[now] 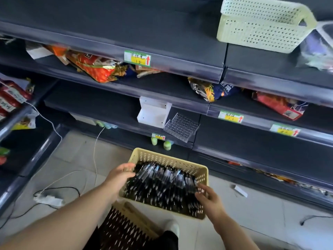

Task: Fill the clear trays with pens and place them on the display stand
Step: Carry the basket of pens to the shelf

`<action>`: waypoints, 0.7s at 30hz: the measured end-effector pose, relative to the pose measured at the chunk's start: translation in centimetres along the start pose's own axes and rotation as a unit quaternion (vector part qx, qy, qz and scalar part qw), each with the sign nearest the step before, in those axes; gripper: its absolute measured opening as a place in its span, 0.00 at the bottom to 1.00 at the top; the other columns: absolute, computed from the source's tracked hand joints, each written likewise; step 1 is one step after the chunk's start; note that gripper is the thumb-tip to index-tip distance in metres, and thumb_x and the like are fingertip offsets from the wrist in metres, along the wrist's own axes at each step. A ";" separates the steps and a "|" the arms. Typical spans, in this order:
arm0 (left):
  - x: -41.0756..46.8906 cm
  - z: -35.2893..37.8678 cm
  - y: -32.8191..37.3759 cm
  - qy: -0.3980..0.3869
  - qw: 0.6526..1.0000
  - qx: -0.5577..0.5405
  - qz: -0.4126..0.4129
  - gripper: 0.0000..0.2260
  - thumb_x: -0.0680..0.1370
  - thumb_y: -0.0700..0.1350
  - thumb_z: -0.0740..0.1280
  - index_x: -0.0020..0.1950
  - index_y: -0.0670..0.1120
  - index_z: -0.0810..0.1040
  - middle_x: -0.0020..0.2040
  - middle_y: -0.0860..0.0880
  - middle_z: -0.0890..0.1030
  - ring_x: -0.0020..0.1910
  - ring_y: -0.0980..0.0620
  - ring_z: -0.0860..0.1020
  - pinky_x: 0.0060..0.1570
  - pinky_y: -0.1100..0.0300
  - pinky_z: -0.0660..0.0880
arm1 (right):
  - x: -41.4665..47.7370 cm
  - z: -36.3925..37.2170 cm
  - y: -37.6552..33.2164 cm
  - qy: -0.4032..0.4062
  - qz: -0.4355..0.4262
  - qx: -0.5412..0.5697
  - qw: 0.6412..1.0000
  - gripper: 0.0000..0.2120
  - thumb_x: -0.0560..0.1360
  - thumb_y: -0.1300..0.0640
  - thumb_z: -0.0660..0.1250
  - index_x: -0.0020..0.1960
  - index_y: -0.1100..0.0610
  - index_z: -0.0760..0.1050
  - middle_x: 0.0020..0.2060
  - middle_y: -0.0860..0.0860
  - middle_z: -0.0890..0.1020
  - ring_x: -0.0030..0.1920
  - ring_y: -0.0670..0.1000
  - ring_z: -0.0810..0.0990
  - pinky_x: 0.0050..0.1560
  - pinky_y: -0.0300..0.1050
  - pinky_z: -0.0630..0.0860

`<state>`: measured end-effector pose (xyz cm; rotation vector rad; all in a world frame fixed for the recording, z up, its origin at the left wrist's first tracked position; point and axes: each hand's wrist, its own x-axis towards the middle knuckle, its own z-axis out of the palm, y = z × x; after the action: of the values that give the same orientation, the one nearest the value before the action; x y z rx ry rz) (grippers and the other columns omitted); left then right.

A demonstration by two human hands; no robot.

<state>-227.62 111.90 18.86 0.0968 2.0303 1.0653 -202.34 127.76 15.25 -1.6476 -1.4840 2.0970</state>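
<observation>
Shelf tag: "15" (handwritten)

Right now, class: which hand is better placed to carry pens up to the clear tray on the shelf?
Probably the right hand: it lies over the pens on the basket's right side, and the clear tray sits up and to the right. The left hand is at the basket's left edge, farther from it.

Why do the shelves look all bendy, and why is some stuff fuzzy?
Head view: the wide-angle lens bows the shelf edges. The right hand and the bag at the far right are smeared by motion blur. The pens throw small white glints, and the clear tray stays fairly sharp.
</observation>
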 end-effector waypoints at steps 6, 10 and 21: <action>8.6 -1.0 -0.8 -0.036 0.999 0.005 -0.016 0.16 0.71 0.32 0.67 0.49 0.53 0.78 0.63 0.43 0.76 0.62 0.46 0.73 0.63 0.54 0.68 | 4.1 4.5 1.6 0.046 0.021 0.037 0.998 0.15 0.77 0.61 0.64 0.62 0.53 0.71 0.46 0.48 0.76 0.44 0.46 0.78 0.33 0.34 0.74; 15.9 -2.4 -0.9 -0.113 0.992 0.048 -0.005 0.17 0.72 0.31 0.66 0.57 0.48 0.78 0.63 0.47 0.75 0.59 0.51 0.72 0.58 0.60 0.66 | 7.7 9.0 2.5 0.096 0.036 0.059 0.993 0.14 0.77 0.63 0.64 0.61 0.52 0.71 0.45 0.49 0.76 0.41 0.45 0.78 0.26 0.31 0.73; 32.8 -4.0 -8.3 -0.129 0.990 0.048 -0.044 0.11 0.71 0.33 0.69 0.43 0.49 0.77 0.47 0.51 0.78 0.46 0.54 0.74 0.39 0.62 0.66 | 22.2 16.3 6.0 0.167 0.058 0.055 0.983 0.13 0.76 0.64 0.65 0.60 0.55 0.73 0.45 0.51 0.79 0.41 0.47 0.79 0.34 0.37 0.73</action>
<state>-249.63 117.45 -6.47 0.1840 1.8344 0.8541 -221.52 127.56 -5.38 -1.9631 -1.1757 1.7993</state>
